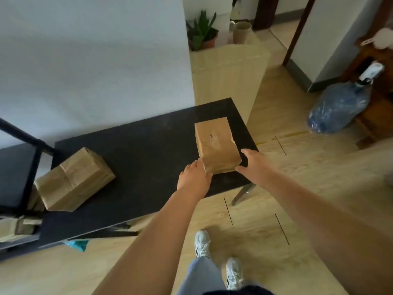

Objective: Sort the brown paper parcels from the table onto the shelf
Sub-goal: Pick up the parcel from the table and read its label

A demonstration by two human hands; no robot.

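A brown paper parcel (214,143) with a small tear on top lies near the right end of the black table (146,145). My left hand (194,176) touches its near left corner, fingers curled against the edge. My right hand (253,163) is at its near right corner, fingers spread, thumb by the parcel's side. A second, larger brown parcel (74,178) rests at the table's left end. The black shelf frame (25,158) stands at the far left, with another brown parcel (14,227) on a lower level.
A pale wooden cabinet (229,77) stands behind the table's right end, with a potted plant (202,33) and a ceramic jug (242,31) beyond. A blue water bottle (338,107) lies on the floor at right. My feet (217,258) stand by the table's front edge.
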